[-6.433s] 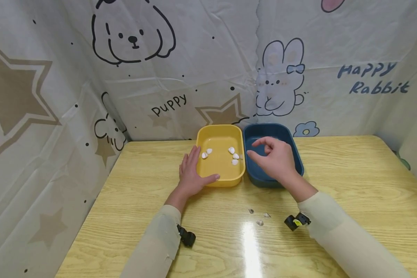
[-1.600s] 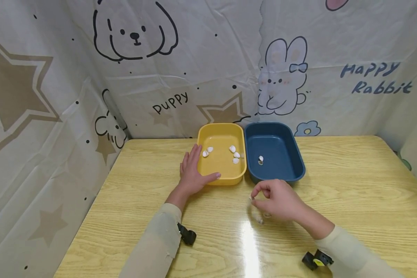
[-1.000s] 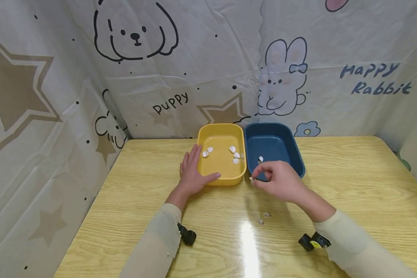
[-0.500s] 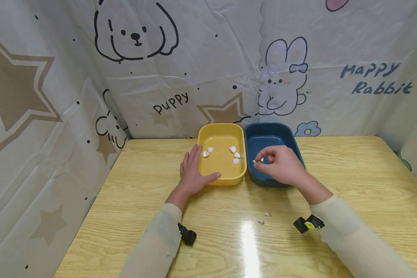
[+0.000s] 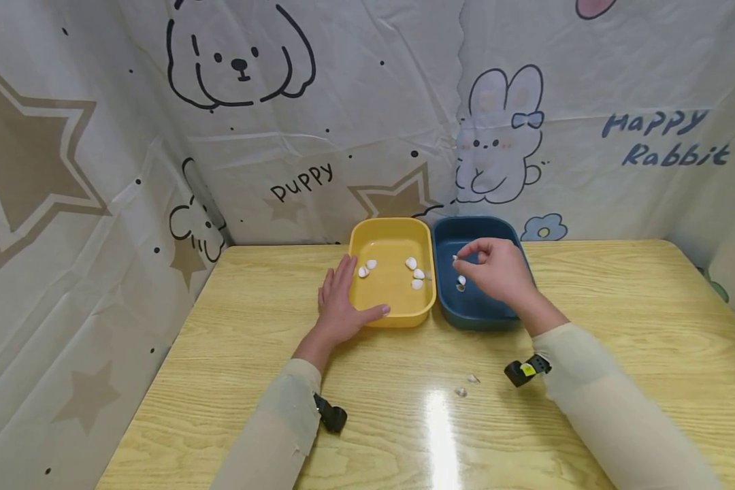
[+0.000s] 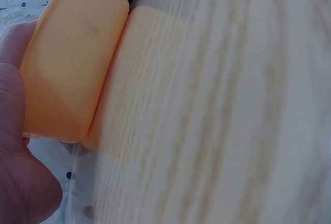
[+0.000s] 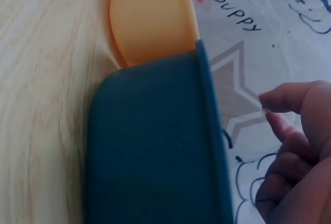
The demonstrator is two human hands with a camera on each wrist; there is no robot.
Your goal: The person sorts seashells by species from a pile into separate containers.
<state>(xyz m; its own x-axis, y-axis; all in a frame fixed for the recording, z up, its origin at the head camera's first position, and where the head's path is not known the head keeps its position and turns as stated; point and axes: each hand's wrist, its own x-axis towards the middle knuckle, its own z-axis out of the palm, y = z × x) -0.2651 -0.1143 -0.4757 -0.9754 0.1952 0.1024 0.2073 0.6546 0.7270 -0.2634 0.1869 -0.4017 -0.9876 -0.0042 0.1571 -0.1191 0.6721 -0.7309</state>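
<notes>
My left hand [image 5: 339, 310] rests against the yellow bin [image 5: 393, 318], its fingers straight along the left side and the thumb over the front rim. Several white seashells [image 5: 418, 274] lie inside that bin, some at the left and some at the right. Over the blue bin [image 5: 474, 322], my right hand [image 5: 498, 272] pinches a small seashell [image 5: 455, 258] between thumb and index finger; only its edge shows past the fingertips. Below the hand, two small shells [image 5: 461, 280] lie on the blue bin's floor. In the right wrist view, the pinching fingertips are above the blue bin's rim.
Two small shells [image 5: 472, 378] lie on the wooden table [image 5: 251, 408] in front of the blue bin. The bins stand side by side at the table's back edge, close to a printed cloth backdrop [image 5: 318, 122].
My right hand has picked up a shell from the table and carried it forward over the blue bin. Two shells now show in that bin. The left hand has stayed on the yellow bin.
</notes>
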